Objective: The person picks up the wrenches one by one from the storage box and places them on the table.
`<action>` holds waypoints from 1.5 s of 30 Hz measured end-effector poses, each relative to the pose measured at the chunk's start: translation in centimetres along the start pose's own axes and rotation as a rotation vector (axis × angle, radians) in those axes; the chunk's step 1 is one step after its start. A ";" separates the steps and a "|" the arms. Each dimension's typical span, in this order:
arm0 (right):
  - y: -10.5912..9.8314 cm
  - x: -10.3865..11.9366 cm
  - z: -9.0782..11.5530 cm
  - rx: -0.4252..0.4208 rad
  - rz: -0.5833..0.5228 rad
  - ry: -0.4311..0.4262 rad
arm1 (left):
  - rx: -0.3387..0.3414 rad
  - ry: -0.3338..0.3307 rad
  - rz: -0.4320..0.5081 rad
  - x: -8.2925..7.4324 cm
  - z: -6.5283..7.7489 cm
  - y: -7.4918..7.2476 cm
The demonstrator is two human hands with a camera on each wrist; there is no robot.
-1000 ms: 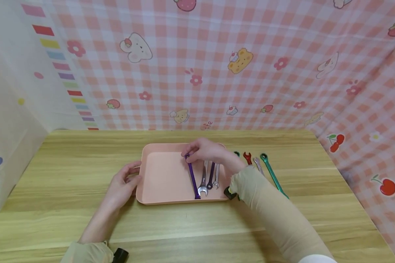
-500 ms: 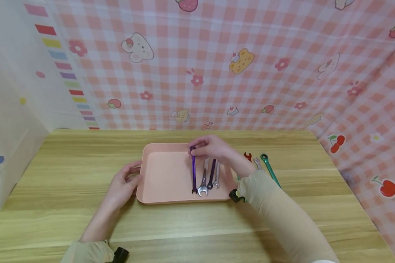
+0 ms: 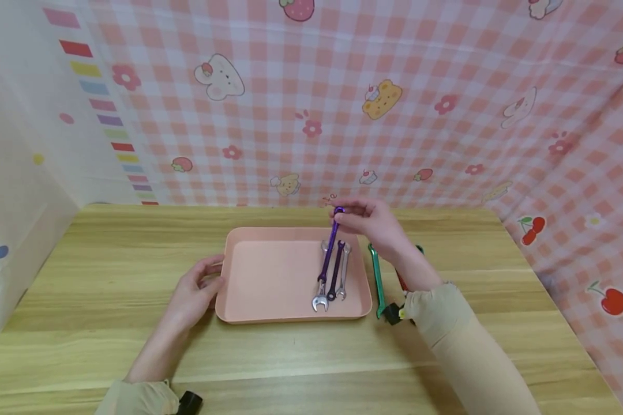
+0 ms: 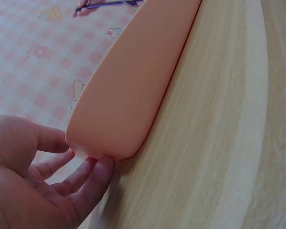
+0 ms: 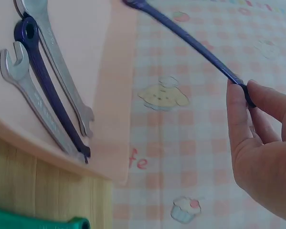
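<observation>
My right hand (image 3: 379,227) pinches the ring end of a purple combination wrench (image 3: 330,245) between thumb and fingers. The wrench slants above the right part of a pink tray (image 3: 270,276), its open end hanging lower. Beneath it in the tray lie a larger silver wrench (image 3: 319,302), a dark purple wrench (image 3: 335,274) and a small silver wrench (image 5: 35,102), side by side. At the tray's left end, my left hand (image 3: 194,291) touches the outer wall with its fingertips (image 4: 104,164), the fingers loosely bent.
A green wrench (image 3: 377,279) lies on the wooden table (image 3: 291,369) just right of the tray. Beyond it, a red wrench (image 3: 401,280) is mostly hidden by my right forearm. Checked cloth (image 3: 270,115) hangs behind the table.
My right hand has lifted the purple wrench off the tray and carried it rightward and back, over the other wrenches. The left hand stays at the tray's edge.
</observation>
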State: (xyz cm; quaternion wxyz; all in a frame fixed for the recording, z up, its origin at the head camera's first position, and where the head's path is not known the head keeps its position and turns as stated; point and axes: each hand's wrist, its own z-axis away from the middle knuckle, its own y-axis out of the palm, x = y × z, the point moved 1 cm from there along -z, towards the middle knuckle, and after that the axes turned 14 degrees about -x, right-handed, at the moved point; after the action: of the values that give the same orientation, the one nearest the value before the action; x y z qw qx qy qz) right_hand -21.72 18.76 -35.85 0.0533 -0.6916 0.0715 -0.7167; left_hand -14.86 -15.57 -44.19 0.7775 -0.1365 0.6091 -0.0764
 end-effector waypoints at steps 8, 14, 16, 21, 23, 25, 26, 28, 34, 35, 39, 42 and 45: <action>-3.4 -1.5 2.2 -0.141 -0.165 -0.039 | 0.004 0.002 0.003 0.1 0.1 0.2; -5.7 -2.3 4.1 -0.259 -0.368 -0.082 | 0.010 0.005 0.006 0.1 0.0 0.2; -6.4 -2.3 4.5 -0.283 -0.407 -0.094 | 0.009 0.005 0.005 0.1 0.0 0.2; -8.2 -2.4 5.0 -0.322 -0.464 -0.133 | 0.008 0.010 -0.005 0.0 0.0 -0.1; -9.1 -2.5 5.1 -0.341 -0.487 -0.143 | 0.009 0.012 -0.010 0.0 -0.1 -0.2; -10.0 -2.6 5.2 -0.355 -0.508 -0.144 | 0.007 0.016 -0.014 0.0 -0.1 -0.3; -10.4 -2.7 5.3 -0.366 -0.514 -0.141 | 0.007 0.018 -0.013 -0.1 -0.1 -0.3; -11.3 -2.9 5.3 -0.375 -0.518 -0.129 | 0.004 0.019 -0.012 -0.1 -0.1 -0.4; -13.5 -3.6 5.5 -0.387 -0.511 -0.068 | 0.006 0.016 -0.008 0.1 -0.2 -0.4; -13.8 -3.7 5.5 -0.384 -0.510 -0.061 | 0.005 0.016 -0.009 0.1 -0.2 -0.3; -15.1 -4.0 5.6 -0.378 -0.512 -0.079 | 0.007 0.023 -0.019 0.2 -0.2 -0.3; -16.2 -4.0 5.6 -0.373 -0.509 -0.099 | 0.008 0.028 -0.027 0.2 -0.3 -0.2; -17.2 -4.2 5.7 -0.353 -0.492 -0.088 | 0.010 0.026 -0.025 0.3 -0.3 0.0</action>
State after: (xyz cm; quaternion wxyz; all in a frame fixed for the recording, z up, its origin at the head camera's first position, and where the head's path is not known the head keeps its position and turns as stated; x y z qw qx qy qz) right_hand -15.48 36.27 -36.75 -0.2400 -0.7170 0.0229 -0.6541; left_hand -15.04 -15.73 -44.50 0.7691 -0.1392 0.6172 -0.0910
